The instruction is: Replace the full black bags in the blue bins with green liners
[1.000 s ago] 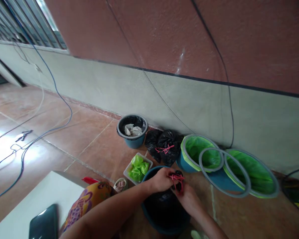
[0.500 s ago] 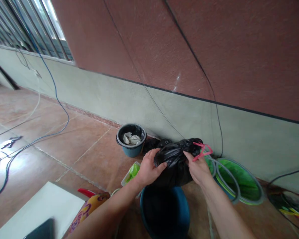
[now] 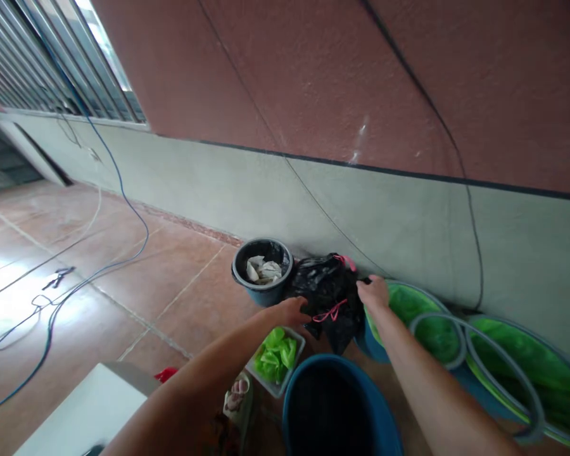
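Note:
A black garbage bag [image 3: 338, 326] with pink drawstrings [image 3: 331, 311] rests low by the wall, between my two hands. My left hand [image 3: 291, 310] is at its left edge, fingers curled against the black plastic. On the other side, my right hand [image 3: 373, 292] pinches a dark bit of the plastic, partly hidden by the hand itself. Below them stands a blue bin [image 3: 292, 405], its inside dark. Left of that bin, a clear tray [image 3: 276, 387] holds crumpled light-green bags [image 3: 275, 354].
A small bucket [image 3: 261, 292] lined in black holds crumpled paper. To the right stand bins with green liners [image 3: 517, 348] and grey rims. Cables [image 3: 52, 316] run over the tiled floor at left. A white box-like surface [image 3: 83, 405] is at lower left; a sandaled foot [image 3: 236, 405] shows below.
The black bag has gone from above the blue bin down to the floor by the wall, carried by both hands. The view has shifted, showing more of the green-lined bins and tray.

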`<move>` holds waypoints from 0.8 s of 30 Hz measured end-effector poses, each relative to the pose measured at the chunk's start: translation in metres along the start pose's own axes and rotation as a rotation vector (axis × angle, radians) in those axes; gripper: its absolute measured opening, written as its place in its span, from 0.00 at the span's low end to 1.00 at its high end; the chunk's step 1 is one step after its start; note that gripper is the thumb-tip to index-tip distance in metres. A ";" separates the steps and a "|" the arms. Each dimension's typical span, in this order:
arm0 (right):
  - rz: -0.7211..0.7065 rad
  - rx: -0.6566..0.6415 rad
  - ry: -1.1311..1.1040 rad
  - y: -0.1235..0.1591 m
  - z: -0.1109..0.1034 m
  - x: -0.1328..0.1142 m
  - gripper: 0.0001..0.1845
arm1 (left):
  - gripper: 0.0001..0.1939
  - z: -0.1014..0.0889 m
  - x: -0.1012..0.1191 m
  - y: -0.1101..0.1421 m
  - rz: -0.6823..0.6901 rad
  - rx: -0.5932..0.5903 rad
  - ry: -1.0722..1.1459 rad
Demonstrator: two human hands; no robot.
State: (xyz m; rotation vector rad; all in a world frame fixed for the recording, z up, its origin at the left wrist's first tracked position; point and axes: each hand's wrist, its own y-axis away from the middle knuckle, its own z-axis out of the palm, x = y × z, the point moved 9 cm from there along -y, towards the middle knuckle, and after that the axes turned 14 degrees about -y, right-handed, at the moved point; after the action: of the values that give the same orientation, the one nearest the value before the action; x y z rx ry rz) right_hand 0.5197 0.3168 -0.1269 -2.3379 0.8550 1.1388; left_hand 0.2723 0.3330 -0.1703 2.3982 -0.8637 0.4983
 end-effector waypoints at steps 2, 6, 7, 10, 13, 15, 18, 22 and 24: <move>-0.056 0.015 0.066 0.009 0.011 0.008 0.28 | 0.33 0.003 -0.016 -0.011 -0.057 0.055 -0.036; -0.444 -0.191 0.168 0.031 0.064 -0.039 0.30 | 0.37 -0.003 -0.025 -0.034 -0.061 0.149 -0.067; -0.482 -0.247 0.192 0.033 0.078 -0.048 0.30 | 0.36 -0.004 -0.025 -0.040 -0.061 0.158 -0.072; -0.482 -0.354 0.265 0.026 0.117 -0.057 0.30 | 0.37 0.001 -0.031 -0.051 -0.080 0.160 -0.103; -0.441 -0.431 0.353 0.014 0.149 -0.040 0.30 | 0.40 0.015 -0.040 -0.057 -0.087 0.150 -0.182; -0.381 -0.493 0.417 0.007 0.166 -0.014 0.30 | 0.42 0.028 -0.047 -0.062 -0.086 0.117 -0.224; -0.231 -0.587 0.499 -0.001 0.182 0.036 0.31 | 0.43 0.049 -0.059 -0.074 -0.102 0.030 -0.244; -0.164 -0.622 0.543 -0.007 0.182 0.074 0.32 | 0.43 0.053 -0.063 -0.086 -0.046 0.027 -0.198; -0.202 -0.601 0.522 -0.008 0.175 0.071 0.32 | 0.41 0.041 -0.061 -0.081 0.019 0.137 -0.153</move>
State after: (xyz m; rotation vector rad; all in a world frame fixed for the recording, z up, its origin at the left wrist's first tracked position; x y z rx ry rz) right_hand 0.4611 0.4002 -0.2863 -3.2173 0.4374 0.7751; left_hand 0.2885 0.3906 -0.2622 2.5829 -0.9463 0.3967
